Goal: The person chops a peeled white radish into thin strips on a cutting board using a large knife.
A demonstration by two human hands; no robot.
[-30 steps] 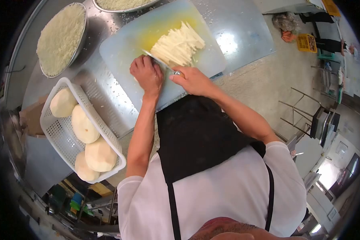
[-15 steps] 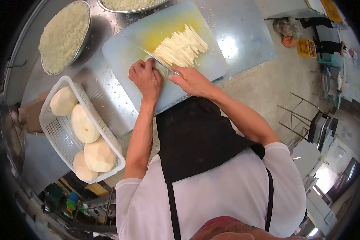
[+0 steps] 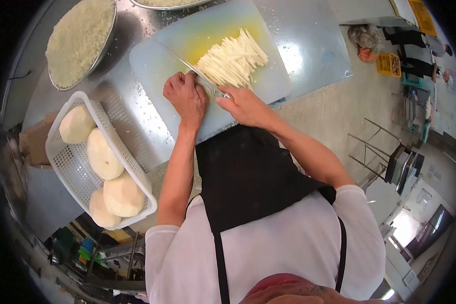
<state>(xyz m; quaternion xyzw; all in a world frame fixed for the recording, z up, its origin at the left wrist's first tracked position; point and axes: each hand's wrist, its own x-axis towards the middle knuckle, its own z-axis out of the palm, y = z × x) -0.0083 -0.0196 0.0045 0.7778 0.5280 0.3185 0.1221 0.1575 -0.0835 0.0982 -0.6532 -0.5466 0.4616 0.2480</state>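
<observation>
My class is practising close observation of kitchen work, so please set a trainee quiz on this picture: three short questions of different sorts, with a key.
1. Multiple choice: which hand grips the handle of the knife?
A. left
B. right
C. both

2. Count: how many large pale vegetables can be seen in the white basket?

3. True or false: the pale strips lie on the cutting board.

Key:
1. B: the right hand is closed on the handle.
2. Four.
3. True: they are piled beside the blade.
</observation>
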